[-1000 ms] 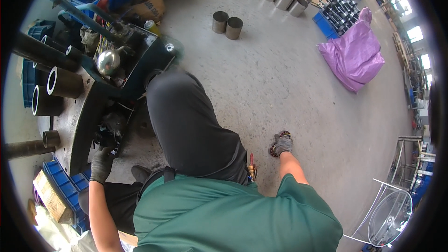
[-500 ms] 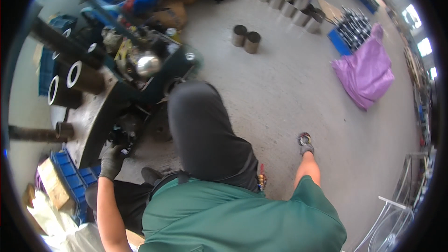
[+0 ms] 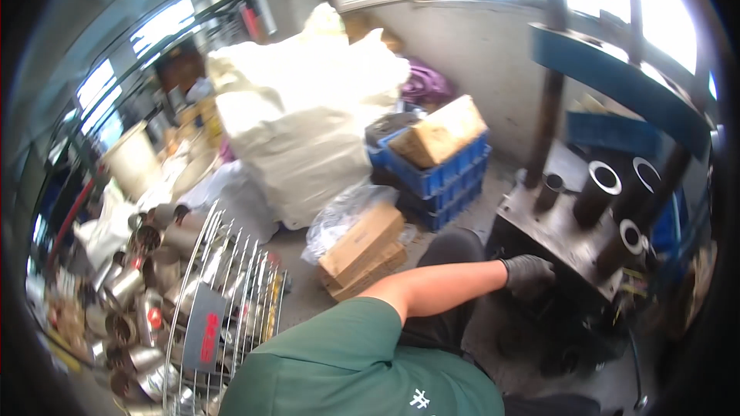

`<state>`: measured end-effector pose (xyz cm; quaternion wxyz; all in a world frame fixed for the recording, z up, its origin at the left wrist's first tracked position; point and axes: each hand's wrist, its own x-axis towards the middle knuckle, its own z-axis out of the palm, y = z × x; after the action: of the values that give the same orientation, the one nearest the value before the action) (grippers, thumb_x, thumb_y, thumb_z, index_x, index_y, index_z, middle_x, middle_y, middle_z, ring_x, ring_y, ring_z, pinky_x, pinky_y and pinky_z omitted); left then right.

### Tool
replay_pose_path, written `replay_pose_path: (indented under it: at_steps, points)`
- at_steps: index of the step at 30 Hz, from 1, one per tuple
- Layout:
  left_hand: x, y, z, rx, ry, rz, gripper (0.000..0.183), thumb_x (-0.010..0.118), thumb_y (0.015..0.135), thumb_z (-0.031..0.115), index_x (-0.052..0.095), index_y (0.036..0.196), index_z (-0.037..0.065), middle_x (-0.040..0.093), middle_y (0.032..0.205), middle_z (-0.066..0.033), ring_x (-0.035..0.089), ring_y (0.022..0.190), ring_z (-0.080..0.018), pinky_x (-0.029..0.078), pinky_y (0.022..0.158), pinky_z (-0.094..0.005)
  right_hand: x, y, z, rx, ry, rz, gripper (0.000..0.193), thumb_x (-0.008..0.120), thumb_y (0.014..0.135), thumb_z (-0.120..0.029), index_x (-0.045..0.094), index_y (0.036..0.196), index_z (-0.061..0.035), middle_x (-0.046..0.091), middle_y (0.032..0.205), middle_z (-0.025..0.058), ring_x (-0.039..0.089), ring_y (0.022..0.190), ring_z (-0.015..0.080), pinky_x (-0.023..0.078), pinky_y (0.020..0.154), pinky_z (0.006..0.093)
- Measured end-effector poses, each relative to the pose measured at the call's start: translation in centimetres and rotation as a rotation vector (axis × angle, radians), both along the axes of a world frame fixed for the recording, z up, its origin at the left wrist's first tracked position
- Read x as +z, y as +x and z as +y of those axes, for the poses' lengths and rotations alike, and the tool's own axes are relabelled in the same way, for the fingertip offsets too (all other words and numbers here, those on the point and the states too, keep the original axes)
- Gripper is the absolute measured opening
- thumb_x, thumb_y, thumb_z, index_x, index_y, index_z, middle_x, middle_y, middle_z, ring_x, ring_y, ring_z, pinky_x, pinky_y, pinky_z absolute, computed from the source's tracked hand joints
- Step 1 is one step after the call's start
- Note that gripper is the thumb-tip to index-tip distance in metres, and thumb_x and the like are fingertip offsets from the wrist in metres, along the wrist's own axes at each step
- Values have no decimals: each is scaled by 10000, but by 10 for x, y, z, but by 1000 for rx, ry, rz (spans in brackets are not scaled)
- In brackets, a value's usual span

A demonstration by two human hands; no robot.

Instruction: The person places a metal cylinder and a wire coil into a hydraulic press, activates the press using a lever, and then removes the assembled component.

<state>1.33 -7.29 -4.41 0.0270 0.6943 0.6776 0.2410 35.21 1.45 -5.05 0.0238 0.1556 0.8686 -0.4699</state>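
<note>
Our gloved left hand (image 3: 528, 273) rests curled at the press's steel block (image 3: 559, 235), at three o'clock, fingers grasping nothing we can see; tubes (image 3: 597, 192) stand loaded above, so we judge the work midway.

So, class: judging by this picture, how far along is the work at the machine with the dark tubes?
Seemingly done: shiny metal cups heaped by the wire rack. In hand: the gloved left hand rests at the machine's plate, below the dark tubes. What is left: cannot tell.
</note>
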Motion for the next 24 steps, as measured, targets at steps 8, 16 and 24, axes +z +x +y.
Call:
replay_pose_path:
  at_steps: [8,16,24]
  points:
    - [65,-25,-36,208,592,-315,210,710,848,59,697,1057,77,673,1061,-168,675,1018,-383,560,883,-474,-6,-52,86,200,56,-259,469,754,938,-180,664,1377,-41,731,1315,148,678,1216,288,548,1033,418]
    - [110,-103,-259,782,869,-126,277,706,849,29,741,1124,15,753,1038,-167,740,983,-315,594,914,-406,-53,-74,183,210,35,-521,509,742,947,-156,637,1426,-18,726,1325,143,663,1237,264,530,1069,404]
    - [224,-141,-633,1828,-480,319,339,707,863,258,760,1150,86,731,1225,-156,722,1037,-313,590,905,-465,-102,-88,218,291,10,-499,526,732,961,-143,621,1460,-19,729,1294,128,669,1201,230,543,1037,388]
